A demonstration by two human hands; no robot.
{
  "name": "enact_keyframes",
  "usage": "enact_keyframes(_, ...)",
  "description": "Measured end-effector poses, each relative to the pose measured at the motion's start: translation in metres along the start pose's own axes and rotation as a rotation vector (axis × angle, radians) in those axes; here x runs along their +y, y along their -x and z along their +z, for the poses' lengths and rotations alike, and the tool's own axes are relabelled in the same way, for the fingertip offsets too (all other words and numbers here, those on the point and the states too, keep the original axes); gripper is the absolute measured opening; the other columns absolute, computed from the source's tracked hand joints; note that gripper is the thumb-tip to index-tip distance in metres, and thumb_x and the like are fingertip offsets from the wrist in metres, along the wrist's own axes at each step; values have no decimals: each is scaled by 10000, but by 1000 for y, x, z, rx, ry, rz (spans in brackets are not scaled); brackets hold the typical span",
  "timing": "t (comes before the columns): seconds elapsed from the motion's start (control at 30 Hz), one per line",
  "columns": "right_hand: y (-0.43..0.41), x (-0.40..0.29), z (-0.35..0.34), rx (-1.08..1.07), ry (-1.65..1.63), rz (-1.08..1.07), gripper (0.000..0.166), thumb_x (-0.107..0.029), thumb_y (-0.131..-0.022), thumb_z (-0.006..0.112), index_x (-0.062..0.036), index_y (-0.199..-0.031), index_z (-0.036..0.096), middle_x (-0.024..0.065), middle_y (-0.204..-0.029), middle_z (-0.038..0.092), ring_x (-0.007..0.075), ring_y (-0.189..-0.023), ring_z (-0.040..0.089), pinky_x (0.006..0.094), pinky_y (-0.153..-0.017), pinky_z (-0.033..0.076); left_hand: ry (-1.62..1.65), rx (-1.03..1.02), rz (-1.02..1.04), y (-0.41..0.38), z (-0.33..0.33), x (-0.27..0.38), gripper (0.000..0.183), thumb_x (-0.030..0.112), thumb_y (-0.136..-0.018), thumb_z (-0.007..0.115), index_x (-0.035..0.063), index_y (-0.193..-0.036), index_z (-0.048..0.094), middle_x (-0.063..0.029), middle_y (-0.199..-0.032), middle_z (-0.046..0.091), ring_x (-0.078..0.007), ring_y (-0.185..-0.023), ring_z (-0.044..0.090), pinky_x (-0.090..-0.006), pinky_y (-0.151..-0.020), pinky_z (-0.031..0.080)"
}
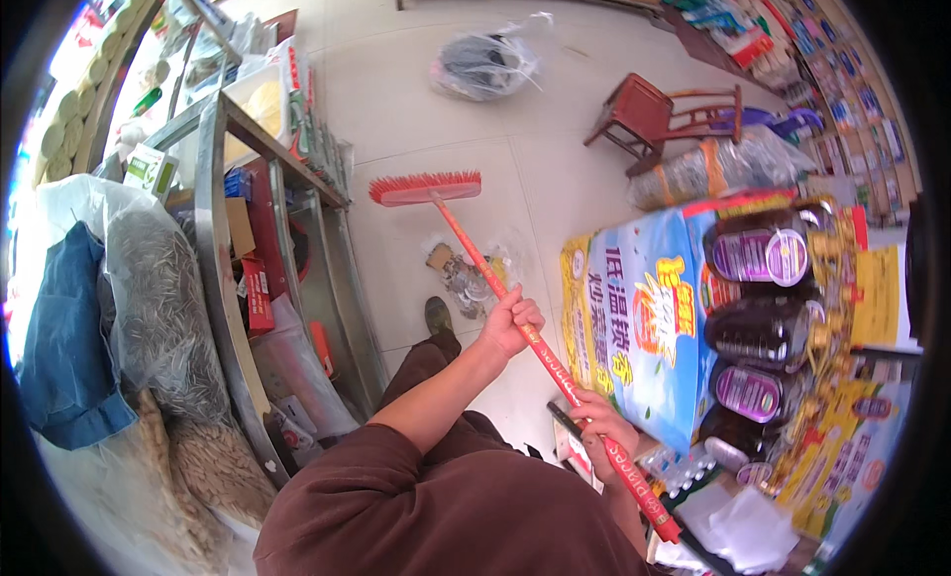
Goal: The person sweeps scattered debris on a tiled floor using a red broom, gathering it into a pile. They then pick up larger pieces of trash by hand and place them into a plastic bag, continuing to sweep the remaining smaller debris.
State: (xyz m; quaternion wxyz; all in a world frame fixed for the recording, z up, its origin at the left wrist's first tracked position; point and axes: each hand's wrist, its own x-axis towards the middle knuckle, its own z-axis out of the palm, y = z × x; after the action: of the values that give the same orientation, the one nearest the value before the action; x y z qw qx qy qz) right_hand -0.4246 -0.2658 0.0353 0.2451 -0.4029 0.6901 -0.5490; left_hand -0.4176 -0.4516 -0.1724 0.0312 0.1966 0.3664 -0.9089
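A push broom runs slantwise across the head view, its red handle reaching from the floor up past my right side. My left hand grips the handle around its middle. Nearer the top end, my right hand is closed around it too. The broom head, with red bristles, rests on or just above the tiles beyond a small heap of litter. Clear plastic and a brown scrap show in that heap, partly behind the handle. My shoe is beside the litter.
A metal-framed shelf with goods stands along the left, beside a clear bag of dried goods. To the right are a blue printed carton and dark bottles. Farther off are a red wooden chair and a plastic bag.
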Motion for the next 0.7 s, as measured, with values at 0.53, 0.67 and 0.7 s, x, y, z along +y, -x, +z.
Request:
enact_keyframes(0.53, 124, -43, -12, 1054, -286, -27, 180, -135, -896, 517, -78, -772, 399, 21, -671, 420, 127, -638, 410, 428, -802, 401, -1167, 442, -427, 73, -96, -170, 219, 279, -951, 430, 80, -977, 518, -89, -842, 578, -251, -777, 587, -402, -728, 497)
enact_keyframes(0.67, 142, -19, -18, 1382, -279, 149, 185, -62, -885, 550, -73, -770, 405, 7, -723, 434, 87, -679, 390, 271, -738, 388, -1541, 366, -237, 73, -92, -169, 196, 236, -934, 469, 61, -1001, 524, -94, -858, 591, -227, -740, 594, -369, -710, 505)
enact_keyframes(0.7, 152, -14, -19, 1361, -216, 199, 183, -55, -889, 540, -76, -770, 403, 6, -722, 433, 92, -676, 396, 275, -753, 390, -1544, 296, -180, 68, -86, -159, 195, 219, -927, 480, 53, -1022, 523, -96, -867, 594, -221, -732, 595, -362, -707, 507)
